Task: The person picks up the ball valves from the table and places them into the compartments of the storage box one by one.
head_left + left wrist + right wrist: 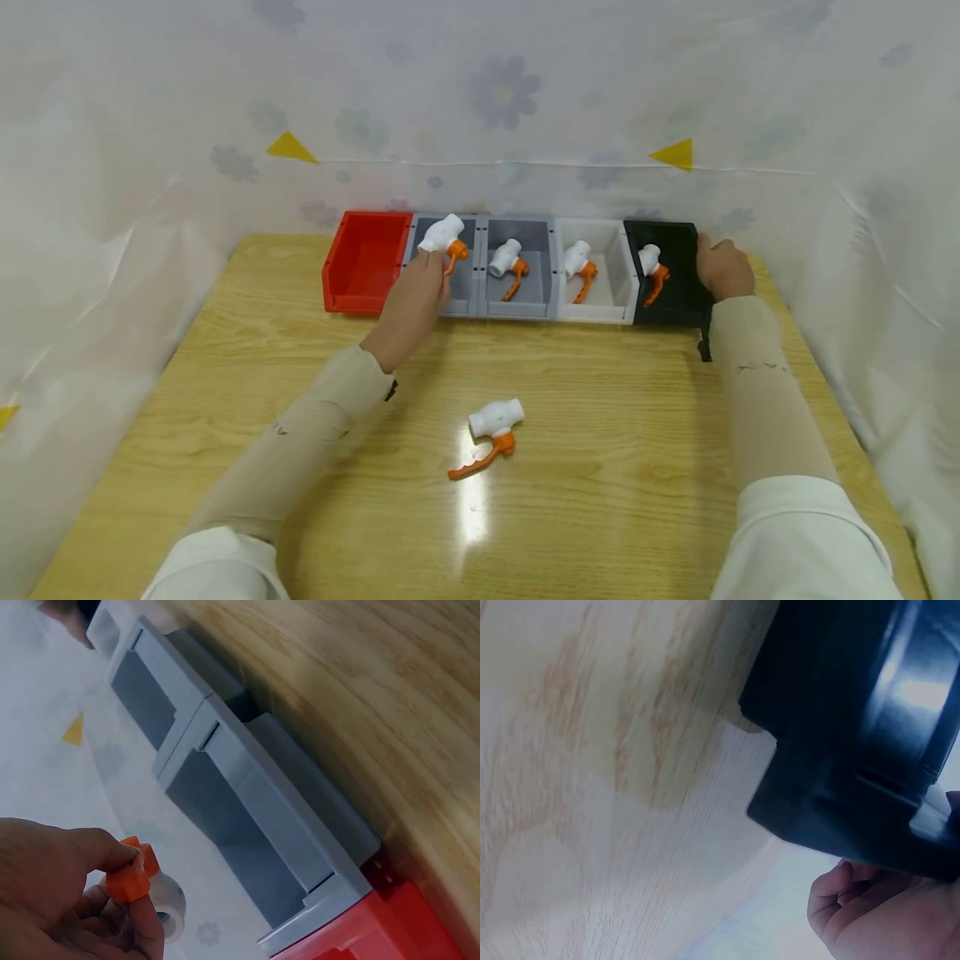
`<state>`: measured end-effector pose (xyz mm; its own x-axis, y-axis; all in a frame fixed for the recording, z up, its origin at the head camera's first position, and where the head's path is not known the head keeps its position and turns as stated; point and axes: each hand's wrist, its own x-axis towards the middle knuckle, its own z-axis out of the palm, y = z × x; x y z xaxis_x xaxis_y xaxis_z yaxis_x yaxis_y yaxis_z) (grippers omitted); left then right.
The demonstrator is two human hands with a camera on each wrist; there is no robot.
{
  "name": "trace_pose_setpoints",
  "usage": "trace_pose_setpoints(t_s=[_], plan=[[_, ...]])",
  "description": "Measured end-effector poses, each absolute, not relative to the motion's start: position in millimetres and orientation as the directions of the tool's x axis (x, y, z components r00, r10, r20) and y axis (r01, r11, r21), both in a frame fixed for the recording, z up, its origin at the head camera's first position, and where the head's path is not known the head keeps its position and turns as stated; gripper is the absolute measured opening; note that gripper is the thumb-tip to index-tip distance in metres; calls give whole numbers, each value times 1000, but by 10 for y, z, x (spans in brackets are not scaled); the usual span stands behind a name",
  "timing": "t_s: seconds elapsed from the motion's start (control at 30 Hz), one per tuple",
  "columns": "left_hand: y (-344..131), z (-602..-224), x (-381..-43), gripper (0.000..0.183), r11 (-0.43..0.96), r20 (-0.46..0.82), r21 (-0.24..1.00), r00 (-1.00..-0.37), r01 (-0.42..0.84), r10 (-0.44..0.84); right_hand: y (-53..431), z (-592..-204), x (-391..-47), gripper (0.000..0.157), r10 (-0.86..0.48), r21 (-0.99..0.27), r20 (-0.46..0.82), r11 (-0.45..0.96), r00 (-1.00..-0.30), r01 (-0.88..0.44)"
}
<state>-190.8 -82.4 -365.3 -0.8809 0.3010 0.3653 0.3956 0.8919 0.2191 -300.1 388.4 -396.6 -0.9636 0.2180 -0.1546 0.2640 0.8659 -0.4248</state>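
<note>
A white ball valve with an orange handle (442, 234) is pinched in my left hand (412, 307), above the left grey bin (459, 302). The left wrist view shows thumb and fingers on the valve's orange part (129, 881). My right hand (726, 268) grips the right side wall of the black bin (681, 310), with its fingers curled outside in the right wrist view. One similar valve lies in each of the black bin, the white bin (618, 279) and the right grey bin (536, 292). Another valve (497, 419) lies on the table in front.
The bins stand in a joined row along the back of the wooden table (600, 467). A red bin (367, 258) with nothing in it forms the left end. Behind the row hangs a pale flowered sheet (450, 100) with yellow triangles.
</note>
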Motion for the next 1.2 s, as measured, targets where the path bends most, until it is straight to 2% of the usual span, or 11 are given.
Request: trace_pose_setpoints(t_s=[0.3,0.53,0.8,1.2], plan=[[-725,-3875,-2234,22,923,334,168,-901,346,277,3863,-3977,-2981,88,218,-439,-156,858,-963,266],[-722,-3996,-2304,17,942,293,195,-932,275,211,3851,-3994,-2999,88,214,-448,-154,855,-965,261],[-732,-4120,-2393,13,962,286,105,-935,251,212,3822,-3937,-2990,88,218,-446,-154,855,-964,265],[-661,-4150,-2487,19,977,136,173,-985,126,103,3868,-3947,-2964,89,224,-440,-152,857,-963,269]])
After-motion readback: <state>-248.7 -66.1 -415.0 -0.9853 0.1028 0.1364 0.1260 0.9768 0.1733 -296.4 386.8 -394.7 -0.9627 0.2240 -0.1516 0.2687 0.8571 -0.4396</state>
